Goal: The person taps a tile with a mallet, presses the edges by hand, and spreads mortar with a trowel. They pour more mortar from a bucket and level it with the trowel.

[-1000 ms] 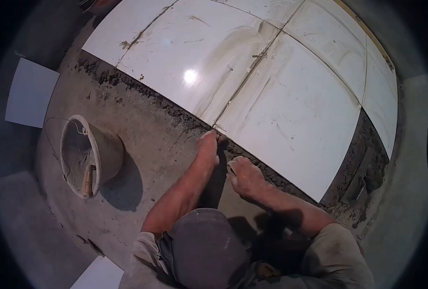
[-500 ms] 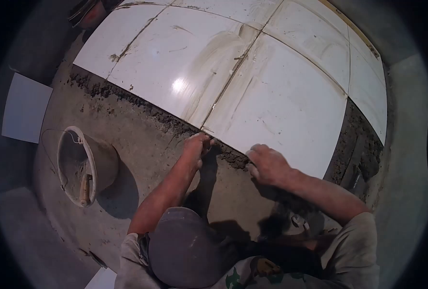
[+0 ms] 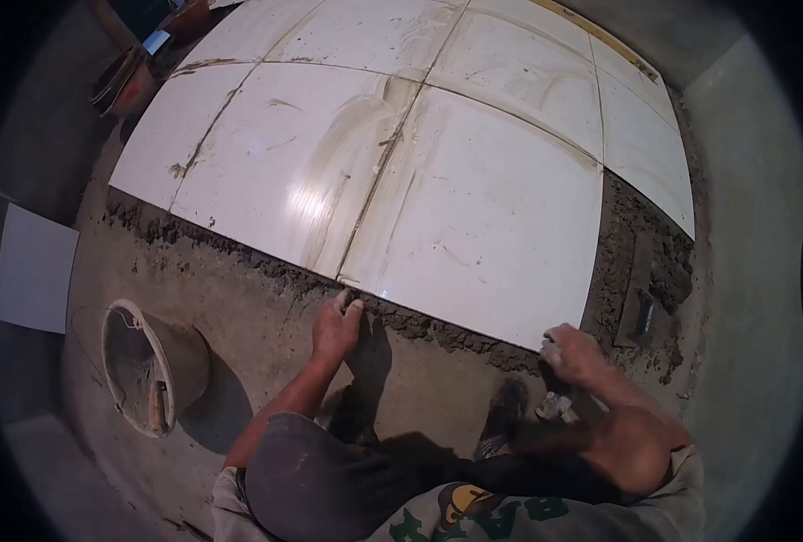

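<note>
A large white floor tile (image 3: pixel 496 217) with muddy smears lies in front of me, side by side with another white tile (image 3: pixel 284 172). At the near end of the dirty joint between them, my left hand (image 3: pixel 336 327) is closed, its fingertips against the tile edge. My right hand (image 3: pixel 575 352) is curled round the near right corner of the first tile. Grey mortar (image 3: pixel 438 331) shows in a rough strip under the near edge, between my hands.
To the left stands a bucket (image 3: pixel 201 370) with a wooden-handled tool (image 3: pixel 157 406) inside. A loose white tile (image 3: pixel 36 271) leans at the far left. On the mortar at right lies a trowel (image 3: pixel 636 307). A yellow straightedge (image 3: pixel 600 36) rests at the back.
My right hand has slid rightward along the tile's near edge to its corner. My left hand stays by the joint. The view has shifted, so the tiles appear lower and farther left.
</note>
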Motion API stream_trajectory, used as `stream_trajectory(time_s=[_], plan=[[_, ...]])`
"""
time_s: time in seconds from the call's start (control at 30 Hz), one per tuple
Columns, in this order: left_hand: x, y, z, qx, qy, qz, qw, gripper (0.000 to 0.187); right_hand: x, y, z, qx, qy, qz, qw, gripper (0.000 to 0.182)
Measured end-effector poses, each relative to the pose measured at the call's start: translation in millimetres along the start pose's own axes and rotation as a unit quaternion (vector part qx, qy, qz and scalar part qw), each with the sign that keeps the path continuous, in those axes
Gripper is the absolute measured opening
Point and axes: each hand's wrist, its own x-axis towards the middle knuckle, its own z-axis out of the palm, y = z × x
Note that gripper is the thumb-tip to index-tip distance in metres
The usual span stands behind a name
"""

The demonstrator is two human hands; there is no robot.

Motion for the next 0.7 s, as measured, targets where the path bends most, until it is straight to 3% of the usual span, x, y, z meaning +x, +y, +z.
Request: stream_trajectory(time_s=[0.07, 0.17, 0.3, 0.37, 0.5, 0.53, 0.6, 0.7], plan=[[2.3, -16.0, 10.8, 0.064, 0.021, 0.080, 0.995, 0.051, 2.8, -14.2, 3.7, 0.037, -0.028, -0.009, 0.999, 0.034], [-5.2, 7.3, 8.8, 0.102, 0.001, 0.032, 0.994, 0.051, 6.4, -21.9, 5.2, 0.045, -0.007, -0.043, 0.998, 0.034], [12.1, -16.1, 11.5, 0.057, -0.048, 0.054, 0.996, 0.047, 19.7, -23.1, 3.2, 0.045, 0.011, -0.039, 0.998, 0.034], [15.0, -18.9, 16.9, 0.025, -0.034, 0.089, 0.995, 0.034, 23.2, -22.5, 6.4, 0.074, 0.034, -0.057, 0.995, 0.035], [1.9, 4.5, 12.5, -0.094, -0.031, -0.031, 0.995, 0.035, 22.0, -19.6, 10.2, 0.090, 0.048, -0.055, 0.993, 0.036], [1.2, 4.9, 12.8, -0.093, -0.040, -0.027, 0.995, 0.035, 20.5, -19.9, 10.0, 0.090, 0.032, -0.047, 0.994, 0.036], [2.1, 6.8, 12.2, -0.140, -0.012, -0.116, 0.983, 0.036, 18.5, -20.9, 7.0, 0.084, 0.003, -0.028, 0.996, 0.036], [7.0, 16.0, 13.8, -0.184, -0.037, -0.180, 0.966, 0.038, 15.6, -21.7, 2.3, 0.103, -0.013, -0.021, 0.994, 0.037]])
